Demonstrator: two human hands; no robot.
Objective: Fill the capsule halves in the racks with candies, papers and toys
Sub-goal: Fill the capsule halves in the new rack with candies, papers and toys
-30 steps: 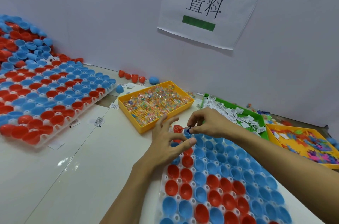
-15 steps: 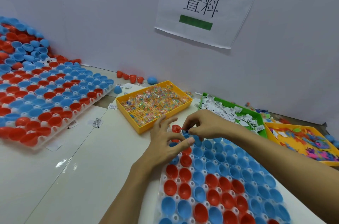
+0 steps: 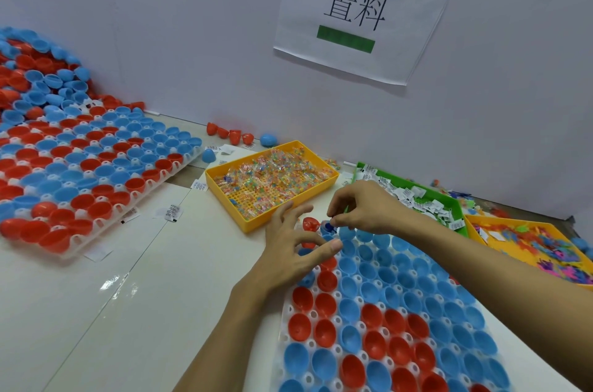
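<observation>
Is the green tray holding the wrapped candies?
No, the green tray holds small white papers; the candies lie in the yellow tray beside it.

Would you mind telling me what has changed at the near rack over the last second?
Very little. The right hand still pinches a small blue piece over the far-left corner of the near rack, shifting only slightly. The left hand stays spread on that corner. Nothing was picked up or released. The candy tray, paper tray and far rack have not moved.
</observation>
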